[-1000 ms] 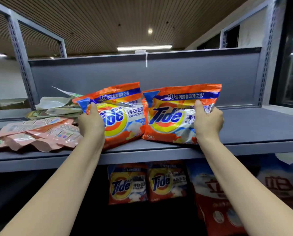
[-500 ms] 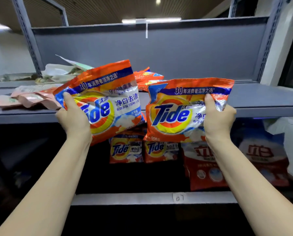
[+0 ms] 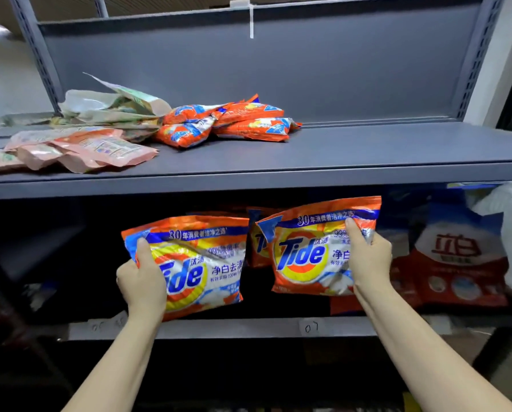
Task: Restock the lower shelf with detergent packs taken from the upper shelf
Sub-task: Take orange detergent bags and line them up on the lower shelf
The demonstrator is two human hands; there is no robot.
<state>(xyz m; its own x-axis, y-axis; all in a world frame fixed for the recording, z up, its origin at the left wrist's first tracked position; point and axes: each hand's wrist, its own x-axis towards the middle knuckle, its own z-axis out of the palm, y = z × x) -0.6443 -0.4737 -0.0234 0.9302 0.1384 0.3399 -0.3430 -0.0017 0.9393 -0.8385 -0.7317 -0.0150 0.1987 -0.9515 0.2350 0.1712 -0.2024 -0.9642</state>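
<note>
Both packs have come down from the upper shelf level and now hang in front of the dark lower bay. Leftmost, the left hand (image 3: pixel 141 281) clamps the left orange plastic Tide detergent pouch (image 3: pixel 195 263) by its left edge, thumb pressed across the front, fingers hidden behind; the pouch leans to the right of that grip, its base just above the grey metal lower shelf lip (image 3: pixel 234 328). To the right, the right hand (image 3: pixel 368 260) pinches the right orange Tide detergent pouch (image 3: pixel 308 251) at its upper right side, thumb on the blue band, and the pouch hangs to the left of the grip. Behind it stand more Tide pouches, and a red-and-blue detergent bag (image 3: pixel 457 263) sits further right. These pouches look soft, glossy and powder-filled, so they probably sag and slip; a hold nearer the bottom corner would likely steady them for standing upright.
</note>
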